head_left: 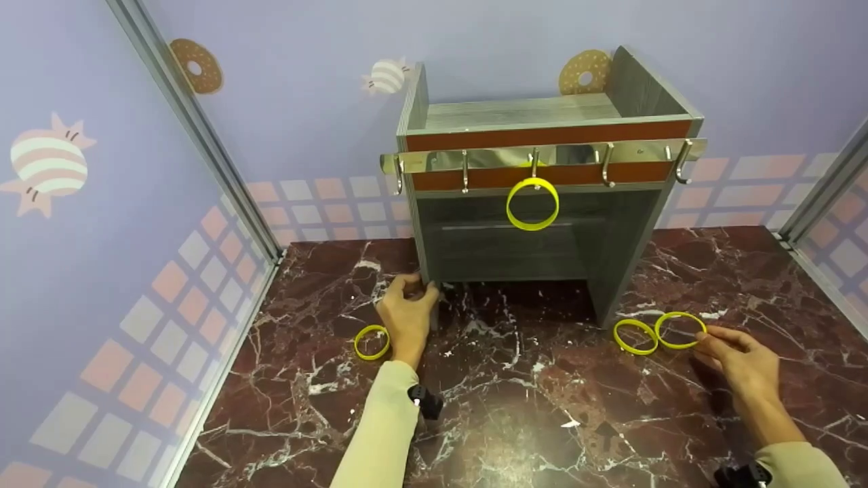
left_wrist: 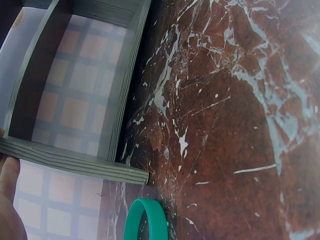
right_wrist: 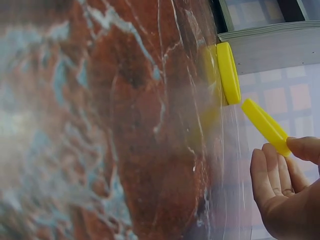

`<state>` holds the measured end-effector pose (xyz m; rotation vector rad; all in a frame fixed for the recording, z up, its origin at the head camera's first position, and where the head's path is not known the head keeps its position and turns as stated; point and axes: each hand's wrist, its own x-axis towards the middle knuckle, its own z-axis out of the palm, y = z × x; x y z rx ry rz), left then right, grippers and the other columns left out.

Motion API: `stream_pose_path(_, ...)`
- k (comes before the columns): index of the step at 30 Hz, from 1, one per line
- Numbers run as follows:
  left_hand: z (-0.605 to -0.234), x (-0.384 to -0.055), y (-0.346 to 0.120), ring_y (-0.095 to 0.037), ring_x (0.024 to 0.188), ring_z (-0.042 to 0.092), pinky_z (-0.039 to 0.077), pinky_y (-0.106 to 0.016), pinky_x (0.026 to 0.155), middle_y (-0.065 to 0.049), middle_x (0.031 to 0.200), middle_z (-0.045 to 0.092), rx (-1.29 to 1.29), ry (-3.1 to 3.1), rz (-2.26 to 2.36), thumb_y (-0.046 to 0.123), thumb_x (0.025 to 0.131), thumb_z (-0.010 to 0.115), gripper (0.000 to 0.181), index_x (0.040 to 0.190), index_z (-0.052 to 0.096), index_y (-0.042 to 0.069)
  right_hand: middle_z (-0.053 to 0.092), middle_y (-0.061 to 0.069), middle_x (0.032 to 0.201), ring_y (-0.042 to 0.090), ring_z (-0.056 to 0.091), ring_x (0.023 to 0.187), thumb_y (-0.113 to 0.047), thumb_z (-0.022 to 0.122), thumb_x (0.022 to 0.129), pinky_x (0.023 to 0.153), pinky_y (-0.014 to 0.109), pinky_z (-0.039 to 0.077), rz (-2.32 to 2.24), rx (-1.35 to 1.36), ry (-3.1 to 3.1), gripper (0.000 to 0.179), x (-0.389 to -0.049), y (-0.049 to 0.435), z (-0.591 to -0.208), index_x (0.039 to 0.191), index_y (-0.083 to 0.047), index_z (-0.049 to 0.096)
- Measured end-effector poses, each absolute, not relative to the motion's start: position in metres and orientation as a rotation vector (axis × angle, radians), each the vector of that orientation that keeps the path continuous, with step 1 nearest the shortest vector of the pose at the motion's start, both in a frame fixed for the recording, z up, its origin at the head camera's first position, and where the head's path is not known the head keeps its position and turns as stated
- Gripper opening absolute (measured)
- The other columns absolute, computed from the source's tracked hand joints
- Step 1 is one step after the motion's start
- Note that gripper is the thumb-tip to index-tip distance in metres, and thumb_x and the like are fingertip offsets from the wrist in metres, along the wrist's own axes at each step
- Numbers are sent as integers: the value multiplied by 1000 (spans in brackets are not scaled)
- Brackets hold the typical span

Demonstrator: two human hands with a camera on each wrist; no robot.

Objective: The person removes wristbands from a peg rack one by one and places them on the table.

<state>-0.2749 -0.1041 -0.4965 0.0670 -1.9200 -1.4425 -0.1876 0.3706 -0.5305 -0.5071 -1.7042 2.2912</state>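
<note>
My left hand [head_left: 407, 318] grips the lower left side panel of a grey wooden shelf [head_left: 637, 251], thumb and fingers on either side of the board. On the tabletop beside that wrist lies a wristband [left_wrist: 159, 220], yellowish in the head view and green in the left wrist view. Between thumb and fingers my right hand [head_left: 749, 369] pinches a yellow wristband [right_wrist: 265, 125], which is tilted and raised off the table in the right wrist view. Another yellow wristband [right_wrist: 228, 75] lies flat near the shelf's right foot. One more wristband [head_left: 532, 227] hangs from the middle hook [head_left: 534, 163].
A metal rail [head_left: 502, 158] with several hooks runs across the shelf's front, its ends sticking out past the sides. The shelf stands on a dark red marbled tabletop [head_left: 488, 407]. Patterned purple panels [head_left: 298, 122] enclose the back and sides.
</note>
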Motion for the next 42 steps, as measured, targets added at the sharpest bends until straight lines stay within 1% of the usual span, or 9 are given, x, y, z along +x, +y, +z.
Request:
stream_pose_path(6, -497, -275, -104, -22, 73, 75, 58, -23, 64, -9, 84, 77, 63, -1922, -1421, -2, 77, 84, 16, 91, 77, 2, 78, 3, 82, 12, 77, 74, 7, 73, 96, 73, 26, 63, 2310, -527, -1748, 22, -187, 373, -534, 89, -12, 79)
stream_pose_path(11, -498, -276, -105, -22, 74, 75, 59, -26, 65, -9, 84, 77, 73, -1930, -1412, -2, 77, 84, 16, 91, 77, 1, 78, 1, 83, 13, 77, 75, 3, 73, 98, 73, 26, 63, 2287, -549, -1846, 18, -185, 373, -537, 93, -14, 78)
stream_pose_path(15, -497, -275, -105, -23, 75, 75, 60, -28, 66, -10, 85, 77, 77, -1929, -1416, -1, 77, 85, 16, 91, 77, 1, 78, -2, 83, 12, 77, 74, 4, 71, 98, 73, 26, 63, 2249, -564, -1932, 20, -186, 373, -539, 95, -15, 76)
stream_pose_path(20, -497, -275, -105, -24, 75, 75, 61, -31, 66, -10, 85, 77, 81, -1931, -1394, -1, 77, 85, 17, 91, 77, 1, 76, -4, 81, 10, 76, 74, 9, 71, 96, 73, 25, 63, 2192, -571, -2023, 21, -187, 372, -540, 99, -11, 74)
stream_pose_path(26, -497, -275, -104, -22, 75, 76, 62, -30, 66, -10, 85, 77, 83, -1939, -1414, 0, 77, 84, 16, 91, 77, 2, 75, -9, 81, 8, 76, 73, 7, 73, 95, 72, 24, 63, 2082, -587, -2141, 17, -187, 372, -541, 101, -9, 76)
stream_pose_path(29, -497, -275, -105, -21, 75, 76, 62, -29, 66, -10, 85, 77, 82, -1939, -1438, 0, 78, 84, 15, 92, 77, 2, 74, -12, 83, 8, 76, 73, 4, 74, 96, 71, 25, 63, 2007, -573, -2210, 13, -186, 372, -542, 107, -2, 76)
stream_pose_path(31, -497, -275, -105, -22, 75, 77, 62, -28, 66, -10, 85, 77, 84, -1937, -1442, 0, 78, 83, 15, 91, 77, 2, 74, -13, 84, 8, 76, 74, 3, 74, 96, 71, 25, 63, 1965, -565, -2248, 16, -186, 372, -542, 112, 2, 74)
stream_pose_path(37, -498, -275, -105, -23, 75, 76, 60, -25, 65, -10, 85, 77, 87, -1938, -1436, 0, 78, 84, 15, 91, 77, 2, 74, -14, 82, 6, 75, 73, 3, 73, 97, 71, 24, 62, 1930, -568, -2269, 13, -184, 374, -542, 108, -4, 75)
stream_pose_path(42, -497, -275, -105, -21, 74, 76, 62, -29, 65, -9, 85, 77, 81, -1938, -1442, 0, 78, 84, 15, 91, 77, 2, 72, -17, 81, 2, 72, 72, 1, 72, 98, 68, 22, 61, 1820, -603, -2295, 12, -185, 373, -540, 110, -1, 75)
